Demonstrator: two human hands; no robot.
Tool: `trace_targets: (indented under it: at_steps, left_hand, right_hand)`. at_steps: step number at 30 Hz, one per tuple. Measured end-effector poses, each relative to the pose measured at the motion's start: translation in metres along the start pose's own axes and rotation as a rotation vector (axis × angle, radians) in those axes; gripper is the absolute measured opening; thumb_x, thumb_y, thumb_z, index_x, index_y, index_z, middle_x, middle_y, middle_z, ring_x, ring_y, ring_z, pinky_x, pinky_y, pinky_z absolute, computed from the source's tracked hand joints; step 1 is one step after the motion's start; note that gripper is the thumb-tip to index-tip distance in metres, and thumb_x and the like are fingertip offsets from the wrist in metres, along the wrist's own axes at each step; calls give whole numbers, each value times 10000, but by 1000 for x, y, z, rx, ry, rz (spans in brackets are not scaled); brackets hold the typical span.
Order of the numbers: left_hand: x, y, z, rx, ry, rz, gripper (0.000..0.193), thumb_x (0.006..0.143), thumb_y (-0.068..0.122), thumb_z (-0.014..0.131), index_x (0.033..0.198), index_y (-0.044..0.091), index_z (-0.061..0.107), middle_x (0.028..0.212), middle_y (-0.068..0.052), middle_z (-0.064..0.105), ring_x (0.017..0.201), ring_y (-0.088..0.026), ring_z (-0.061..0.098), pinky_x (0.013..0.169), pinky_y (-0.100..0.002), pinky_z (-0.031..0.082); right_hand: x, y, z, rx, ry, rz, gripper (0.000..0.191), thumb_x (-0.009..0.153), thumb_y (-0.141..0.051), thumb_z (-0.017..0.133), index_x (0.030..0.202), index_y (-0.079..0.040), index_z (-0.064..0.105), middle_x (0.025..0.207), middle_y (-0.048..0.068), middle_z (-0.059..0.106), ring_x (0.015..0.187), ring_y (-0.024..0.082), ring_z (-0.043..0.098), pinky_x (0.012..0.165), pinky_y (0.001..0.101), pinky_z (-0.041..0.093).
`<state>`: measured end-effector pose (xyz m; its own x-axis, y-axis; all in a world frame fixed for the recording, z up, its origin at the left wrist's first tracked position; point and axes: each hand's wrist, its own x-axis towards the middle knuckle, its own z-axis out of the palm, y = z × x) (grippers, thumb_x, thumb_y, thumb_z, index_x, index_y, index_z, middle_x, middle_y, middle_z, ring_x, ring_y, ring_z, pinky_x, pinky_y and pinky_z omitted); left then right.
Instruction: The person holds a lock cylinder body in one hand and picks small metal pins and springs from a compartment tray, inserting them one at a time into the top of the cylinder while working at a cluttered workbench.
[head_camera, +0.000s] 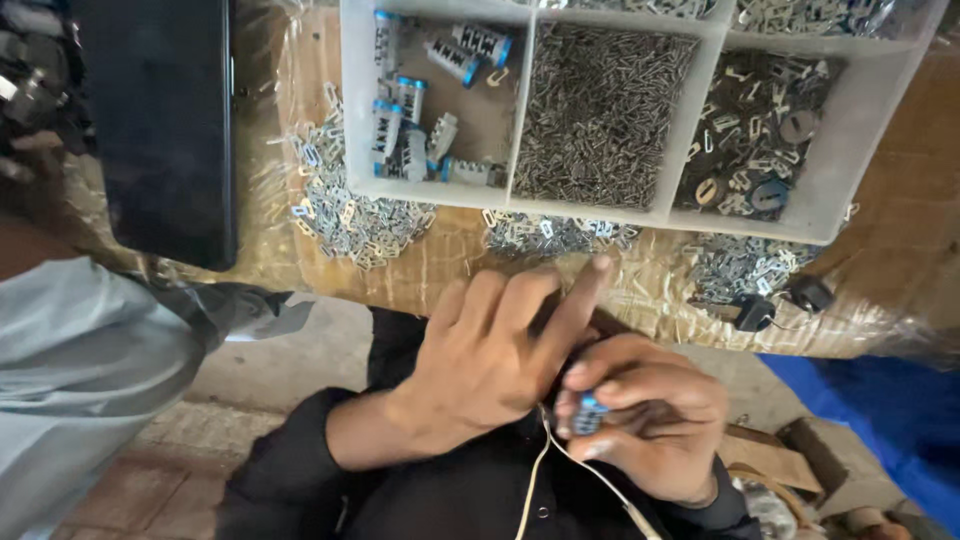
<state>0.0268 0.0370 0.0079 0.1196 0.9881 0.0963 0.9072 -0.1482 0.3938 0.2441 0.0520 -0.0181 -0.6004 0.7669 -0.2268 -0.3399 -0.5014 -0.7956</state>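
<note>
My right hand (655, 425) is closed around a small metal cylinder with a blue end (588, 412), held low over my lap in front of the table edge. My left hand (490, 355) lies just left of it, knuckles up. Its fingers are bent over the top of the cylinder and its index finger points toward the table. The left thumb and fingertips are hidden, so I cannot tell if they pinch anything. A thin white cord (540, 470) hangs down my black shirt below both hands.
A white compartment tray (520, 110) on the plastic-covered table (900, 250) holds blue-ended cylinders (412, 120), fine metal pins (600, 110) and flat metal pieces (750, 130). Loose plates (350, 215) lie heaped before it. A dark panel (160, 120) and another person's pale sleeve (80, 370) are left.
</note>
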Motion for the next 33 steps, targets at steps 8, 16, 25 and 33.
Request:
trace_targets:
  at_steps: [8,16,25,33]
  left_hand:
    - [-16,-25,4,-216,61,239,266,945,177,709,1186,65,737,1171,-87,635,998,-241,641,798,-356,543]
    - [-20,-32,-16,-371,98,127,249,834,48,809,1076,62,751,1037,-70,697,939,-264,639,790,-370,557]
    - [-14,-9,-15,-296,166,-3,317,842,-24,822,1128,70,724,1089,-59,682,970,-274,646,836,-382,556]
    - [2,-8,-1,-351,127,45,458,797,-73,759,1240,23,702,1138,-153,630,955,-294,640,803,-377,553]
  right_hand:
    - [-13,-5,-7,-59,79,-44,472,799,160,862,1202,-30,705,1211,239,655,929,290,743,797,394,689]
    - [-10,-4,-2,54,128,25,445,873,138,811,1267,12,646,1275,241,641,1085,286,727,879,394,681]
    - [-10,-6,-8,-49,139,-7,447,854,144,810,1255,0,671,1296,241,620,1052,285,730,820,375,680]
    - [-29,-13,-14,-145,232,-13,474,812,160,805,1229,-26,677,1241,236,624,991,295,730,790,385,695]
